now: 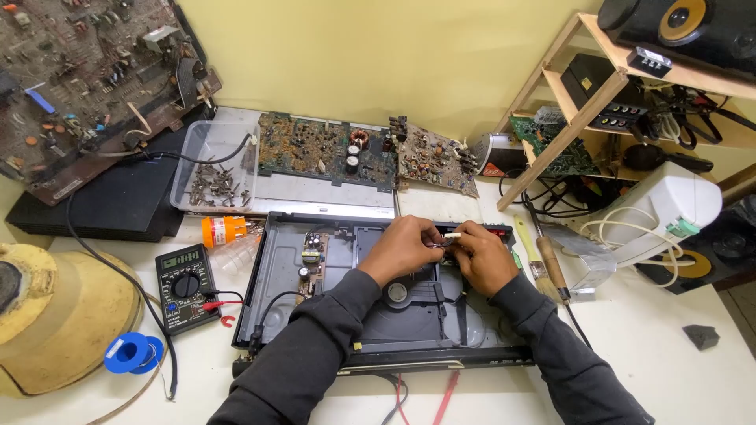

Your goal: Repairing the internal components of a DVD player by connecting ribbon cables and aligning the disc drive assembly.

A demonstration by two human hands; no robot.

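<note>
Both hands meet at centre frame above the opened disc player (315,260), left hand (405,248) and right hand (480,256) pinching a small white connector (452,234) between fingertips, held close for fine work, multimeter (186,287) at lower left

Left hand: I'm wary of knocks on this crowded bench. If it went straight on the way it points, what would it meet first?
The left hand points right, fingertips nearly at the right hand, so it would probably meet that hand first, though depth is unclear.

Both hands meet, left hand (405,246) and right hand (482,253), fingertips pinched together, forearms converging
</note>
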